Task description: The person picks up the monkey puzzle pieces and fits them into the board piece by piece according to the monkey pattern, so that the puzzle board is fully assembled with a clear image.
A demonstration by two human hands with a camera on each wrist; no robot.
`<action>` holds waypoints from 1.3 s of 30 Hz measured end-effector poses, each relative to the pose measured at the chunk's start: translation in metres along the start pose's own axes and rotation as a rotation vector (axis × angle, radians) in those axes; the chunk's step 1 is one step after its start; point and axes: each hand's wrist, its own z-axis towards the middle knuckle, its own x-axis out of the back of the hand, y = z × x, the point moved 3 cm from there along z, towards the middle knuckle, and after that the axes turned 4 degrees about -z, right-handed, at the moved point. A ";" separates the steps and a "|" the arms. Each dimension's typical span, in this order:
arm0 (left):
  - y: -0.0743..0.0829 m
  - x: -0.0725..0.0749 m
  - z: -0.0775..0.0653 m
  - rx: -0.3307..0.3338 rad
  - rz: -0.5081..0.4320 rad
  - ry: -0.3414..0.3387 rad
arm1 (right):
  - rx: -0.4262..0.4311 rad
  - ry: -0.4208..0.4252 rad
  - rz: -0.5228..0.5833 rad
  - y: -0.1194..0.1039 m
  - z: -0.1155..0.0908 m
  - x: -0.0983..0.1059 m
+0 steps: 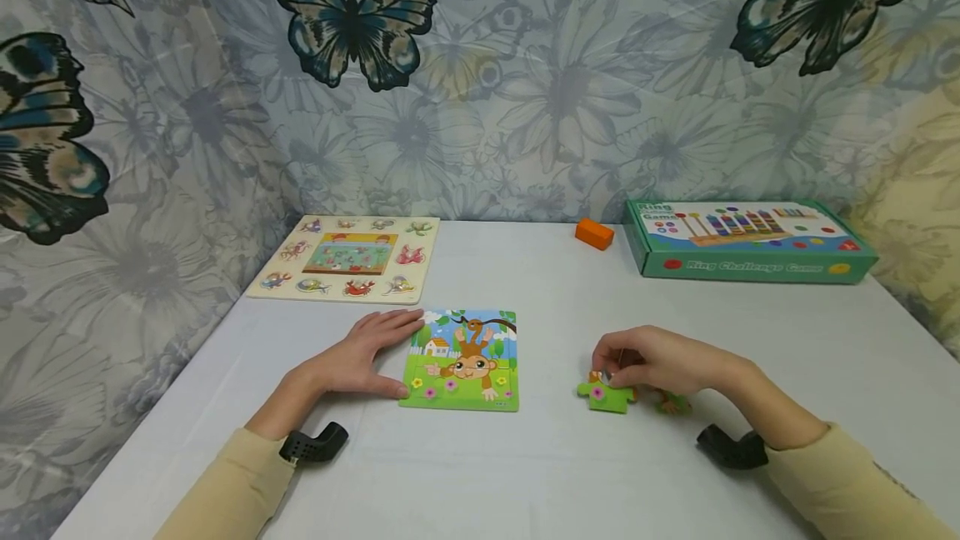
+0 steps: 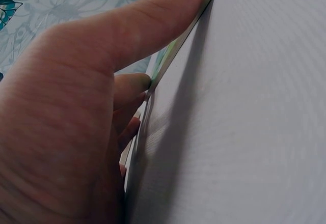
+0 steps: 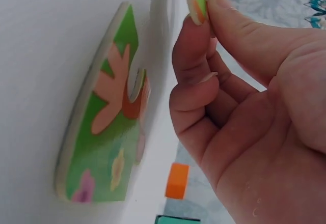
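A square puzzle board (image 1: 461,373) with a monkey picture lies on the white table, in the middle of the head view. My left hand (image 1: 367,357) rests at its left side, fingers stretched, with thumb and fingertips touching its edge; in the left wrist view the thumb (image 2: 153,18) meets that edge. To the right, my right hand (image 1: 660,361) pinches a green puzzle piece (image 1: 609,400) with a pink flower between thumb and index finger. Another puzzle piece (image 1: 672,403), partly hidden by that hand, lies beneath it; its printed monkey hand (image 3: 109,94) shows in the right wrist view.
A wooden board (image 1: 277,288) with sea animal pictures lies at the back left. An orange block (image 1: 594,233) stands at the back, beside a green Ring Challenge Game box (image 1: 750,265). Butterfly-patterned cloth (image 1: 480,132) hangs behind the table.
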 end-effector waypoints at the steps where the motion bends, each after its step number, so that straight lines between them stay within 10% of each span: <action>1: 0.000 0.000 0.000 0.003 -0.003 -0.002 | 0.008 0.004 -0.003 0.000 0.000 0.000; 39: 0.000 0.000 0.001 0.012 -0.024 -0.013 | 0.182 -0.035 -0.026 -0.075 0.130 -0.018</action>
